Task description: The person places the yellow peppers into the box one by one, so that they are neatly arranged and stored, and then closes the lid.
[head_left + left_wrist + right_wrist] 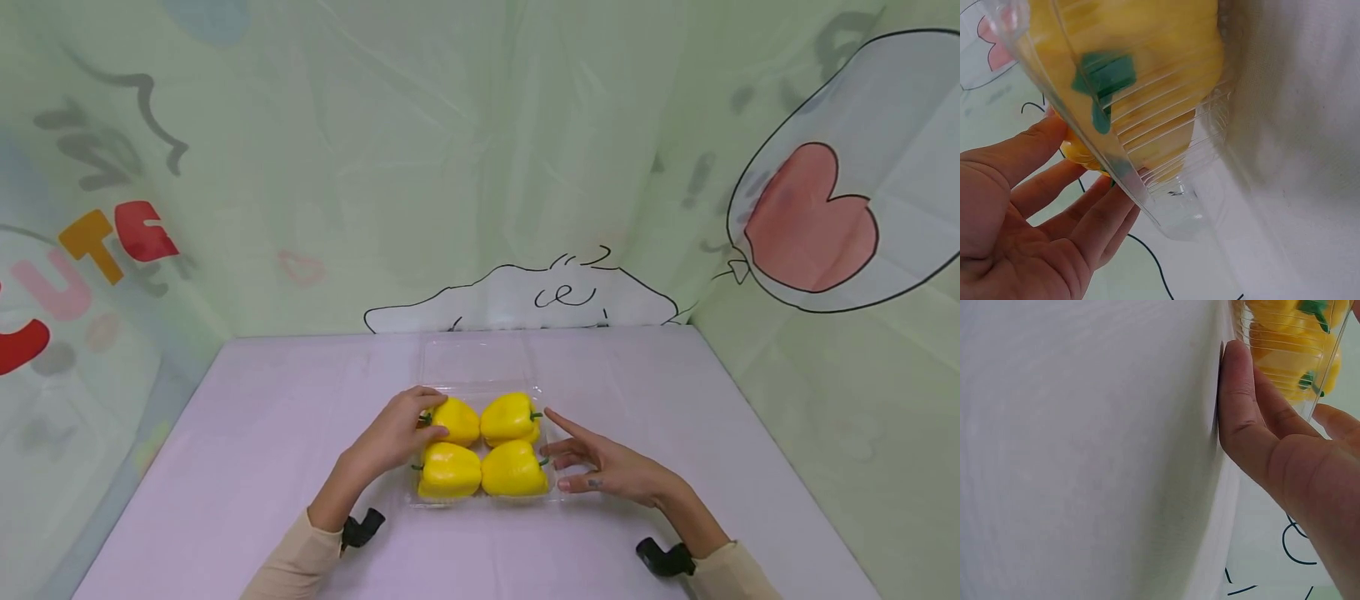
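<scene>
Several yellow bell peppers sit in two rows in a clear plastic box (486, 501), stems pointing outward to the sides. My left hand (393, 431) holds the back-left bell pepper (462, 422) near its stem end, thumb in front and fingers behind. Below it lies the front-left bell pepper (450, 472); through the ribbed wall in the left wrist view a green stem (1105, 81) shows. At the box's right side, my right hand (615, 468) has its fingers spread along the wall, forefinger extended near the back-right bell pepper (510, 419). The front-right bell pepper (515, 469) is beside its thumb.
The box's transparent lid (476, 361) lies folded back toward the rear wall. A pale lilac cloth covers the table (300, 400). Printed curtains (450, 167) enclose the back and both sides. Black wrist devices (364, 527) sit at both cuffs.
</scene>
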The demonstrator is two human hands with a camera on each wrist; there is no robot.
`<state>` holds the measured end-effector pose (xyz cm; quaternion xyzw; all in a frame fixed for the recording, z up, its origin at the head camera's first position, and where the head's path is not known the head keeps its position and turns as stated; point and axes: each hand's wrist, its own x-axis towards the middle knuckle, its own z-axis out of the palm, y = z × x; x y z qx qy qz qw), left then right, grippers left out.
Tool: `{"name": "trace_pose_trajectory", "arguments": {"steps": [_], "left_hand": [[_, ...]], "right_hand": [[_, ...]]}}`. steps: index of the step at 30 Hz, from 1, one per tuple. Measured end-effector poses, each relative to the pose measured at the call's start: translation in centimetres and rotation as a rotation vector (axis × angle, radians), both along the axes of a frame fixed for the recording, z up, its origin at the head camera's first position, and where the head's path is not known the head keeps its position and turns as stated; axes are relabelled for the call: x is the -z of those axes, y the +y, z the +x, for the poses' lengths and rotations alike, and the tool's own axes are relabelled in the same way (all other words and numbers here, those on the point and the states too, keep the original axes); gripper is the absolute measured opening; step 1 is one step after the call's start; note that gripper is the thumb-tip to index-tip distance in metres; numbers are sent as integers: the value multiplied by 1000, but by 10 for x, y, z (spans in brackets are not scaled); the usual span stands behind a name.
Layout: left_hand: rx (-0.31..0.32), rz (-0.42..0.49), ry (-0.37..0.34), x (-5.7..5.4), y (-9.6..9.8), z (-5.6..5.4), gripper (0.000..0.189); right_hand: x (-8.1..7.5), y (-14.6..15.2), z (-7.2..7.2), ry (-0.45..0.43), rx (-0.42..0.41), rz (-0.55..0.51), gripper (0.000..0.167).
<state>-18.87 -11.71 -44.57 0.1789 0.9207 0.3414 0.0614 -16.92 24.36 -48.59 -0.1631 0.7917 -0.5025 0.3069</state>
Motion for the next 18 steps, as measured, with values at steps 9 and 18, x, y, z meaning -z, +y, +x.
{"name": "trace_pose_trajectory", "arguments": {"steps": [9,18], "left_hand": [[14,-12,-2,1,0,1,52],[40,-33,1,1,-2,-2,52]], "right_hand": [[-3,-2,1,0,13,6,104],[-4,-3,1,14,14,16,104]]}}
